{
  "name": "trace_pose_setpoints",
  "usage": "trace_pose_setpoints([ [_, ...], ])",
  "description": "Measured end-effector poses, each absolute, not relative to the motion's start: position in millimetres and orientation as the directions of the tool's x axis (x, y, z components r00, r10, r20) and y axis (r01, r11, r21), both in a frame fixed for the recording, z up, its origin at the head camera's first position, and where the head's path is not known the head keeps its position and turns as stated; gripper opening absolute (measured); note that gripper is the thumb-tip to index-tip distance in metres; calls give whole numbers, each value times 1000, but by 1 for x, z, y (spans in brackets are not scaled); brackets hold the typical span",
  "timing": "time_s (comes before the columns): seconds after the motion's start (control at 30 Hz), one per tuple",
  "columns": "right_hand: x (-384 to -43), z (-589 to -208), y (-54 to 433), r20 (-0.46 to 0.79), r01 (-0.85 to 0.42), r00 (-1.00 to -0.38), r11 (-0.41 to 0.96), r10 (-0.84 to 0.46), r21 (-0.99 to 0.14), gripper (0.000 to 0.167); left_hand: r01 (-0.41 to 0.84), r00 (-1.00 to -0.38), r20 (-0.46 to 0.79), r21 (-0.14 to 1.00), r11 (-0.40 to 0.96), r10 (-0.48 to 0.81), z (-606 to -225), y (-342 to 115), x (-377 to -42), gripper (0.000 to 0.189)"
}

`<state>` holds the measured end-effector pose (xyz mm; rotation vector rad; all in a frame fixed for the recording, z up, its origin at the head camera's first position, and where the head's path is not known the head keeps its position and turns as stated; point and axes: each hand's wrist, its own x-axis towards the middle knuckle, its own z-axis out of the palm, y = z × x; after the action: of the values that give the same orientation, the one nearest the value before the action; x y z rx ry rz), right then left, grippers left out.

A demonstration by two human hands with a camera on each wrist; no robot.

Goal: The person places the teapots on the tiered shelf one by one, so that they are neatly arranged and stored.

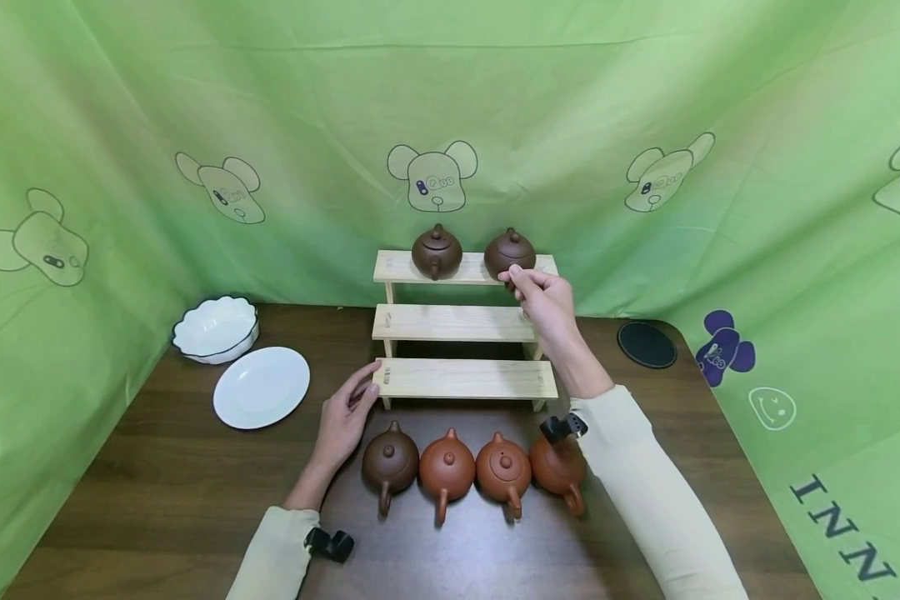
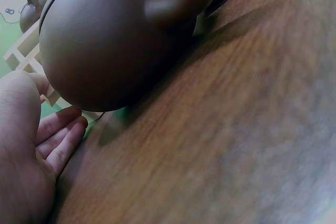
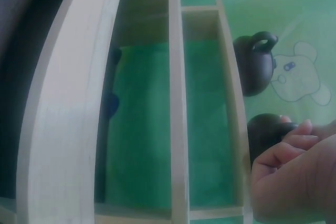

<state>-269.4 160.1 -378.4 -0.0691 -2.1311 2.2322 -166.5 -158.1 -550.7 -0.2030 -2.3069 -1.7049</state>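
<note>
Your right hand [image 1: 549, 307] pinches the right brown teapot [image 1: 512, 248] on the top shelf [image 1: 472, 265], while your left hand [image 1: 342, 422], fingers extended, touches the bottom shelf [image 1: 465, 379]. Looks like the placing step; the next move calls for a gentle release.

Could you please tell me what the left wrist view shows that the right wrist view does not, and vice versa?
Only the left wrist view: the left hand and, close up, a dark brown, round, matte teapot on the brown wooden table.

Only the right wrist view: the right hand, its grip on a teapot.

Both: the pale wooden three-shelf stand, the upper left dark brown teapot, and the green printed curtain.
</note>
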Motion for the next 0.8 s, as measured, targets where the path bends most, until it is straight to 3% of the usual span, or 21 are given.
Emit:
trace_pose_setpoints([
  [0.3,-272,-379,162,-14,11,-999,-67,49,-998,22,324,-937,348,904,280,-41,-571,-164,-176,40],
  [0.8,-271,-377,166,-21,22,-1000,-47,-4,-999,22,331,-934,355,901,282,-40,-570,-163,-175,39],
])
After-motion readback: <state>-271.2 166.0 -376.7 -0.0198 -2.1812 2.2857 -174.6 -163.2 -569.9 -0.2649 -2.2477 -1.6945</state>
